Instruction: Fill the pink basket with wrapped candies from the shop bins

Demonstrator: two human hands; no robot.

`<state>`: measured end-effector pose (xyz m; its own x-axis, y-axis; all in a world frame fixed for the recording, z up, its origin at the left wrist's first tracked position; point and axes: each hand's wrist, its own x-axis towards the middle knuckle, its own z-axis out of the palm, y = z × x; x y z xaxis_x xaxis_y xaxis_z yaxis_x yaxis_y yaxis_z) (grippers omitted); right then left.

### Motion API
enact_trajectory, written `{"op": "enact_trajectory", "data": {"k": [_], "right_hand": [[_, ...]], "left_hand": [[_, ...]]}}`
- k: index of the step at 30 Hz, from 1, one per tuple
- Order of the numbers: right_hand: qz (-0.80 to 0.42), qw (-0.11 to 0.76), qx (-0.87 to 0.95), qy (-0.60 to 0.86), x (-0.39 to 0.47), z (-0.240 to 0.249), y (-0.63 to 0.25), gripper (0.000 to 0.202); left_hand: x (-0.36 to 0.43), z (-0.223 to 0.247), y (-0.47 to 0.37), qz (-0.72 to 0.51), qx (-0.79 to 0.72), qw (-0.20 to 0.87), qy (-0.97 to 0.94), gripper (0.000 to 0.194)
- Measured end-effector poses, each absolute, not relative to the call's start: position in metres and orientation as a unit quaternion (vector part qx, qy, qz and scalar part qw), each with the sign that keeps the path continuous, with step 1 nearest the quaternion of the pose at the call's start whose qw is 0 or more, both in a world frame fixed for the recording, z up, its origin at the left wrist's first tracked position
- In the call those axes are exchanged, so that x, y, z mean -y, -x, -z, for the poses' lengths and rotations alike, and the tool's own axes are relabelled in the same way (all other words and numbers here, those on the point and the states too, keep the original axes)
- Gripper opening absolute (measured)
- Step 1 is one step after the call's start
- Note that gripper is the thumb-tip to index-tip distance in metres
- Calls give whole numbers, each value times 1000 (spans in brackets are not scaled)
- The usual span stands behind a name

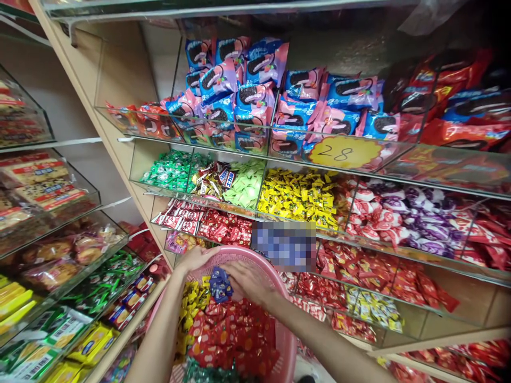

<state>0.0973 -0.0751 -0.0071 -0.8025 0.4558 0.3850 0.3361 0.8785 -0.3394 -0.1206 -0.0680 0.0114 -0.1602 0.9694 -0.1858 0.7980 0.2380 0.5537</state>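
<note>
Well, we face a wide wooden shelving unit (pixel 138 183) whose tiers of clear dividers slant across the room, the upper tier full of blue-and-pink cookie packets (pixel 261 61) with red packets (pixel 465 133) to the right. To our left, a side rack (pixel 43 231) carries wrapped cakes, green packs and yellow packs in sloping rows. Below the cookies, the narrower bins hold green, yellow, purple and red wrapped sweets. Close to us, under the lower bins, is the pink basket (pixel 289 324), its perforated wall curving around a big heap of red packets (pixel 233 335), with yellow sweets (pixel 191 303) along its left side and dark green ones (pixel 211 372) nearest us. Our left hand (pixel 197 259) rests at the basket's far rim; we cannot tell whether its fingers are closed on it. Our right hand (pixel 247 281) reaches inside with fingers extended, just beside a small cluster of blue-violet packets (pixel 221 284). Over the cookie tier's front hangs a yellow price card (pixel 345 152) marked 28.
</note>
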Motion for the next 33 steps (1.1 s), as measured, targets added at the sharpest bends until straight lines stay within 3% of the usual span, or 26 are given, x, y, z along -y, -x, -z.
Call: {"op": "enact_trajectory", "data": {"k": [9,17,22,28,33], "right_hand": [[-141,158,963,167,71,27,-54,45],[-191,171,951,173,78,32,-60,52],[-226,274,909,219,89,12,-91,49],[-189,493,702,478,68,12,-164,32],[-134,465,629,609,37,25,-209,41]], "left_hand": [[73,-4,134,-173,-750,262,-582,55],[74,-4,133,-155,-755,252,-585,59],[72,-4,133,-152,-752,250,-590,59],[68,-6,132,-154,-753,247,-590,58],[62,-8,124,-160,-737,267,-600,56]]}}
